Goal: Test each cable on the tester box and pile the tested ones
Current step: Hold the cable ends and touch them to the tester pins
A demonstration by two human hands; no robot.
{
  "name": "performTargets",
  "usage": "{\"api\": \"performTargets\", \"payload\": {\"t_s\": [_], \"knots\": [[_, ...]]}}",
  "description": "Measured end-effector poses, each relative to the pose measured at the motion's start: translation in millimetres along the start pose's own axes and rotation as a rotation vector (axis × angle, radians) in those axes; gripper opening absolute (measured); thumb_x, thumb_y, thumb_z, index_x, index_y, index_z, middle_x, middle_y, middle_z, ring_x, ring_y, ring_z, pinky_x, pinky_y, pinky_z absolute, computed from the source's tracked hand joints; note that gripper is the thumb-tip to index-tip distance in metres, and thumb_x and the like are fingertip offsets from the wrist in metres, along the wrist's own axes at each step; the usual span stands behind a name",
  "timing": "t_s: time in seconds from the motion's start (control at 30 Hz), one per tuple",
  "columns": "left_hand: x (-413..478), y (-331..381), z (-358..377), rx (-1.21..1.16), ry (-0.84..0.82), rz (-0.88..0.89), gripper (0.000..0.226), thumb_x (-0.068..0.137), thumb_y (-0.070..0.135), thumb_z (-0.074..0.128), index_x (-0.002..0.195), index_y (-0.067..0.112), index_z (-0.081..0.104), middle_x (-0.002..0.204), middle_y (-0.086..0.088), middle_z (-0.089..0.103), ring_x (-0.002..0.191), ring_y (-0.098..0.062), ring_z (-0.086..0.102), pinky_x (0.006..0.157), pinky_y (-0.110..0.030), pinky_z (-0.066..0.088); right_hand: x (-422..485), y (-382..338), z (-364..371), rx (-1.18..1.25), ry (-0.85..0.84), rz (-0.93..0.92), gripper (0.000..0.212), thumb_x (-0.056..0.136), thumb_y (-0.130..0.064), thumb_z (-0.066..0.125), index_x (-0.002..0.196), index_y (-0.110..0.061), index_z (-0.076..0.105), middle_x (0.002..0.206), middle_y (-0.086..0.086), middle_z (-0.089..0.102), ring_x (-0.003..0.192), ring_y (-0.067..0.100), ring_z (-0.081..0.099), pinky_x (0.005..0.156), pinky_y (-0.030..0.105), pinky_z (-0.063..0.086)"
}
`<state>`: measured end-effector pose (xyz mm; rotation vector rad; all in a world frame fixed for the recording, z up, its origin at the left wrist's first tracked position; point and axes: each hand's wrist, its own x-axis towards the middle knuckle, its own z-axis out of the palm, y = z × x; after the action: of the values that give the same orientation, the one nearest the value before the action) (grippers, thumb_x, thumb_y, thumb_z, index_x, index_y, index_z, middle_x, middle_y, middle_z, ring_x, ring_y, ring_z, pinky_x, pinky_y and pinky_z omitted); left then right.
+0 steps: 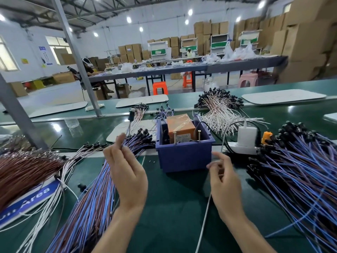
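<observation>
- My left grip (125, 170) was raised over the counter (173, 207), thumb and fingers pinching one cable (129, 123) whose black plug end stood up, blurred, above them
- That cable was held just left of the tester box (184, 156), a blue bin with an orange unit inside, and did not touch it
- My right grip (224, 181) hung near the box's right front corner, fingers loosely curled; I could not tell whether they held anything
- A left pile (91, 203) and a right pile (300, 170) of cables flanked the box
</observation>
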<state>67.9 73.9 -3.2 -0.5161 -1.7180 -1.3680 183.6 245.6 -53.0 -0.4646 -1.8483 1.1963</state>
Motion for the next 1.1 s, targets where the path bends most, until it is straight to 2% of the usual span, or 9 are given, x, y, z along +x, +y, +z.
{"api": "performTargets", "payload": {"t_s": [0.13, 0.27, 0.37, 0.47, 0.57, 0.7, 0.8, 0.93, 1.1], "knots": [[-44, 28, 1, 0.052, -0.201, 0.263, 0.03, 0.103, 0.014, 0.044, 0.13, 0.018, 0.055, 0.102, 0.005, 0.041, 0.068, -0.001, 0.045, 0.053, -0.012, 0.037, -2, -6, -3, -0.106, 0.131, -0.27, 0.065, 0.093, -0.014, 0.06, 0.146, -0.037, 0.031, 0.128, -0.008, 0.047, 0.112, 0.004, 0.053, 0.09, 0.009, 0.043], [-59, 35, 4, 0.203, -0.387, 0.441, 0.034, 0.097, 0.01, 0.048, 0.128, 0.02, 0.055, 0.101, 0.003, 0.042, 0.058, -0.014, 0.046, 0.051, -0.021, 0.032, -4, -5, -3, -0.265, 0.146, -0.395, 0.077, 0.089, -0.028, 0.062, 0.155, -0.03, 0.02, 0.148, 0.004, 0.031, 0.139, 0.02, 0.038, 0.109, 0.036, 0.038], [-65, 41, 1, 0.218, -0.526, 0.508, 0.035, 0.102, 0.013, 0.037, 0.128, 0.025, 0.057, 0.102, 0.004, 0.043, 0.064, -0.011, 0.041, 0.059, -0.018, 0.027, -2, -3, -6, -0.48, 0.099, -0.603, 0.06, 0.09, -0.033, 0.062, 0.147, -0.023, 0.043, 0.139, 0.004, 0.05, 0.129, 0.023, 0.048, 0.108, 0.036, 0.036], [-69, 46, -1, 0.132, -0.666, 0.506, 0.042, 0.11, 0.028, 0.021, 0.126, 0.028, 0.06, 0.101, 0.009, 0.044, 0.073, -0.003, 0.026, 0.067, -0.012, 0.022, 1, -2, -10, -0.599, 0.073, -0.725, 0.031, 0.087, -0.023, 0.064, 0.118, -0.022, 0.069, 0.099, -0.009, 0.068, 0.093, 0.019, 0.064, 0.093, 0.034, 0.041], [-71, 48, 2, 0.104, -0.722, 0.524, 0.028, 0.109, 0.029, 0.038, 0.129, 0.03, 0.057, 0.102, 0.011, 0.049, 0.071, -0.003, 0.029, 0.063, -0.011, 0.028, 0, -7, -13, -0.588, 0.04, -0.594, 0.036, 0.087, -0.025, 0.052, 0.119, -0.019, 0.069, 0.071, -0.017, 0.062, 0.062, 0.01, 0.061, 0.072, 0.027, 0.042], [-65, 40, 2, 0.12, -0.6, 0.594, 0.026, 0.104, 0.025, 0.055, 0.123, 0.016, 0.07, 0.085, 0.009, 0.065, 0.058, -0.013, 0.043, 0.053, -0.026, 0.043, 4, -10, -13, -0.328, 0.061, -0.104, 0.035, 0.103, -0.028, 0.031, 0.125, -0.036, 0.056, 0.054, -0.007, 0.058, 0.043, 0.013, 0.052, 0.043, 0.033, 0.038], [-56, 33, -3, 0.134, -0.571, 0.566, 0.026, 0.104, 0.03, 0.054, 0.115, 0.015, 0.073, 0.083, 0.012, 0.069, 0.066, -0.01, 0.046, 0.054, -0.024, 0.043, 16, -6, -21, 0.046, 0.186, 0.166, 0.033, 0.108, -0.018, 0.028, 0.116, -0.034, 0.056, 0.076, 0.0, 0.07, 0.047, 0.016, 0.059, 0.052, 0.036, 0.05], [-45, 22, -9, 0.187, -0.512, 0.491, 0.029, 0.103, 0.029, 0.053, 0.117, 0.012, 0.072, 0.088, 0.011, 0.072, 0.074, -0.007, 0.051, 0.062, -0.02, 0.041, 31, 0, -37, 0.425, 0.316, 0.39, 0.054, 0.091, 0.011, 0.023, 0.1, -0.026, 0.062, 0.093, 0.007, 0.064, 0.051, 0.013, 0.066, 0.056, 0.022, 0.057], [-46, 8, -10, 0.377, -0.498, 0.462, 0.021, 0.098, 0.02, 0.059, 0.117, 0.02, 0.069, 0.098, 0.008, 0.064, 0.091, -0.018, 0.056, 0.088, -0.032, 0.04, 36, 10, -33, 0.583, 0.24, 0.536, 0.057, 0.082, 0.022, 0.024, 0.09, -0.014, 0.066, 0.085, 0.008, 0.064, 0.056, 0.009, 0.066, 0.062, 0.021, 0.059]]}}
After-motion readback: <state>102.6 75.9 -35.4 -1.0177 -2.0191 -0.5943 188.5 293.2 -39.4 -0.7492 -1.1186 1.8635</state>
